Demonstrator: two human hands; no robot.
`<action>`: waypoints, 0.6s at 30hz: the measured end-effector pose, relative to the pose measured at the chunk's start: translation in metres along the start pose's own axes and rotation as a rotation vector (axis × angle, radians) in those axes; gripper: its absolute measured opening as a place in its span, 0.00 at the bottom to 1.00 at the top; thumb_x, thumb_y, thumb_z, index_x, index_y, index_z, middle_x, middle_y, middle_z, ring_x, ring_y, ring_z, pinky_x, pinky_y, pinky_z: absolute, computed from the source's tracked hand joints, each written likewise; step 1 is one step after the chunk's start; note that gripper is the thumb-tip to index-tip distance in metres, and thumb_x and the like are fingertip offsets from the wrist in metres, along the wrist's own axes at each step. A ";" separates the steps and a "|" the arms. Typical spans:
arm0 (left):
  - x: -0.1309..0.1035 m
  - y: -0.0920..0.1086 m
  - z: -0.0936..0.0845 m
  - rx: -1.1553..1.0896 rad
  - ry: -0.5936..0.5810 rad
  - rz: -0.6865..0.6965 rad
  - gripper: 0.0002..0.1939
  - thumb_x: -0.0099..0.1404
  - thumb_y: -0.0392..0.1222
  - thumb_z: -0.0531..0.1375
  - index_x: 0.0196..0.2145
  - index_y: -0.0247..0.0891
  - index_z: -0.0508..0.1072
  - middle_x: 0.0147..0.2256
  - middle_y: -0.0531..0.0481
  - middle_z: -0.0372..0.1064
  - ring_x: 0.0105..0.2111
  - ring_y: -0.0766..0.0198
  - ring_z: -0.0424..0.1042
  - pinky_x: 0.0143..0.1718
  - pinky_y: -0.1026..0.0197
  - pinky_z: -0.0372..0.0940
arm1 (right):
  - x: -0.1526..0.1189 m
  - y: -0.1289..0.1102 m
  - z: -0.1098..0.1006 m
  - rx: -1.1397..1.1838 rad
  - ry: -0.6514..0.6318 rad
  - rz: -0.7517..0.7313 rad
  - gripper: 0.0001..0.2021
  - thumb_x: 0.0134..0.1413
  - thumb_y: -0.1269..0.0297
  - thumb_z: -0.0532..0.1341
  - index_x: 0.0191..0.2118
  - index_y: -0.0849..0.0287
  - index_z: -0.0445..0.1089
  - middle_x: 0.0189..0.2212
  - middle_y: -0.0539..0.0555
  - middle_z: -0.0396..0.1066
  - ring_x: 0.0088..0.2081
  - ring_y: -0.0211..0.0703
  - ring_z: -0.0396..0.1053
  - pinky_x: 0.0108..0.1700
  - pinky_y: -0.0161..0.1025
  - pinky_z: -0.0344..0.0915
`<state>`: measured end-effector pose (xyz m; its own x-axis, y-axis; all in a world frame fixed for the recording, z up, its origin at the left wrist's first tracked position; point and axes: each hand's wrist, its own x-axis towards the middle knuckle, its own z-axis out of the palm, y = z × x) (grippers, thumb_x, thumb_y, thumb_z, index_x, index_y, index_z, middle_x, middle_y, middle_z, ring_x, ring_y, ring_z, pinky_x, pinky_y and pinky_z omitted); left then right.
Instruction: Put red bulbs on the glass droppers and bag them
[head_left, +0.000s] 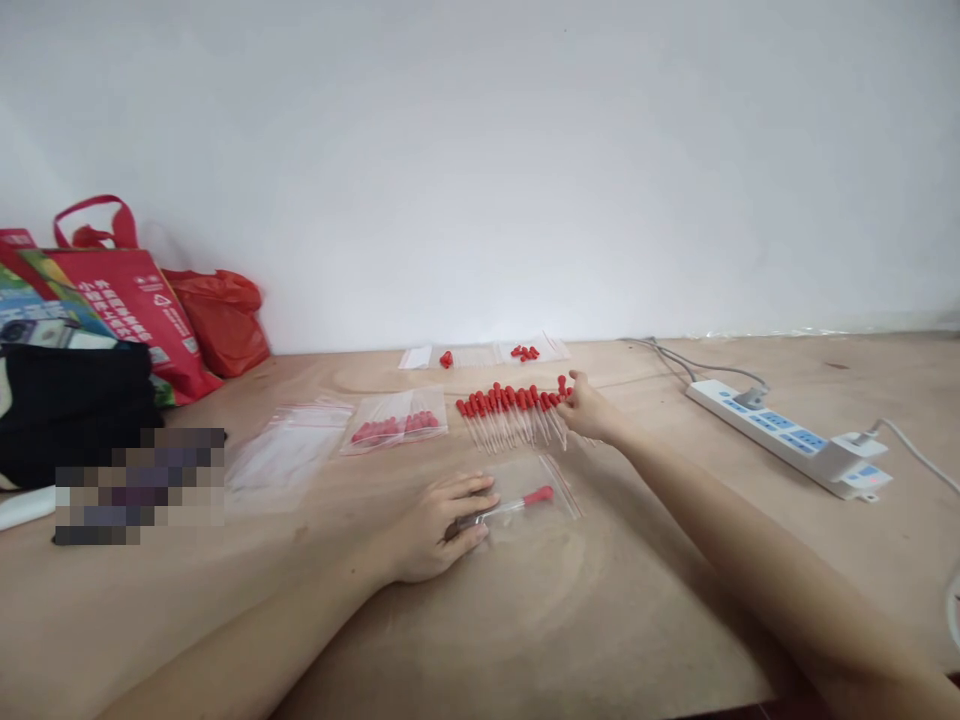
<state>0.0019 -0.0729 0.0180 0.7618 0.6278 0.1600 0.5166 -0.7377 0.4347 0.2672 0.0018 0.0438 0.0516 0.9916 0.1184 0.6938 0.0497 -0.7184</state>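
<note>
at the lower centre of the frame, the left hand [450, 525] lies on the left part of a clear bag [517, 520], pressing it to the table [525, 640], thumb and fingers apart. in the bag lies one dropper [538, 496], its red bulb toward the right. right of centre, the right hand [589, 408] has its fingertips at the right end of a row of droppers [510, 402], beside a red bulb [562, 386] that stands higher than those near it; whether the fingers have closed on it i cannot tell. the row lies side by side, red bulbs toward the wall [480, 170], clear tubes toward the person.

just left of the row is a filled bag [394, 424] with several red bulbs showing through, and left of that, flat clear bags [289, 450]. behind the row, near the wall, lie more clear bags [474, 356] with loose bulbs [525, 353].

at the right of the frame, a white power strip [784, 436] carries plugs and cables. at the far left stand red shopping bags [135, 310] and a black bag [75, 410].
</note>
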 end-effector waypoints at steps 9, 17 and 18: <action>0.001 0.003 -0.002 0.016 -0.003 -0.026 0.19 0.62 0.44 0.52 0.51 0.44 0.63 0.54 0.48 0.56 0.55 0.56 0.54 0.54 0.48 0.52 | -0.049 0.034 0.014 0.602 0.123 0.084 0.35 0.43 0.66 0.54 0.56 0.59 0.34 0.20 0.42 0.57 0.17 0.35 0.62 0.19 0.33 0.61; 0.002 0.004 -0.003 0.042 -0.012 -0.026 0.19 0.62 0.44 0.51 0.51 0.45 0.63 0.55 0.50 0.56 0.55 0.57 0.54 0.54 0.49 0.52 | -0.055 0.026 0.023 0.686 0.173 0.143 0.32 0.44 0.64 0.55 0.54 0.56 0.38 0.21 0.44 0.58 0.19 0.35 0.63 0.21 0.35 0.65; 0.002 0.004 -0.003 0.038 -0.007 -0.025 0.19 0.62 0.44 0.52 0.51 0.45 0.63 0.55 0.50 0.56 0.55 0.58 0.54 0.54 0.49 0.52 | -0.055 0.027 0.021 0.659 0.192 0.119 0.32 0.44 0.63 0.55 0.54 0.56 0.38 0.22 0.44 0.58 0.19 0.35 0.63 0.21 0.35 0.64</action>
<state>0.0042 -0.0739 0.0225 0.7513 0.6442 0.1435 0.5494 -0.7310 0.4048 0.2681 -0.0489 0.0038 0.2691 0.9590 0.0885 0.0979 0.0641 -0.9931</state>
